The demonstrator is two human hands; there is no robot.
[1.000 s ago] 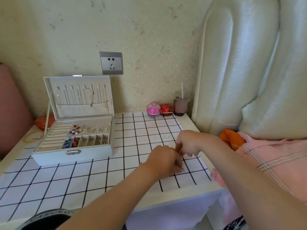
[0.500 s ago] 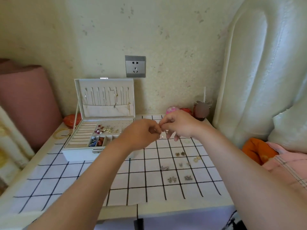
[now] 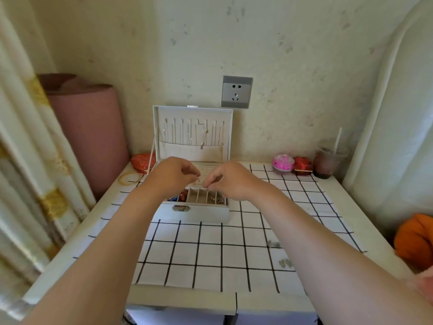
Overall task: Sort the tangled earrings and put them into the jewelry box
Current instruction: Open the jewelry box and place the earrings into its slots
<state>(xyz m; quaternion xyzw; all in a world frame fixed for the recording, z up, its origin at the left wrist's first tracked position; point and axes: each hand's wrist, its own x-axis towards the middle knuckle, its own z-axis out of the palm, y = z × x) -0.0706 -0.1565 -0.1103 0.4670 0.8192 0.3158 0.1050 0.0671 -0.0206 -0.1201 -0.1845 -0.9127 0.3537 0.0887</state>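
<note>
Left hand (image 3: 172,175) and right hand (image 3: 230,181): bare. Left forearm (image 3: 131,231) and right forearm (image 3: 304,235): bare along the entire visible length, to the frame edge.

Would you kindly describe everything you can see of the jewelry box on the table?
The jewelry box is pale grey-white, leather-like, standing open on the table near the wall. Its upright lid carries a row of hooks with a few chains above a pocket. A metal latch sits on the front. Narrow front compartments hold small pieces. The left hand and right hand hover over its tray, pinching a small gold piece.
</note>
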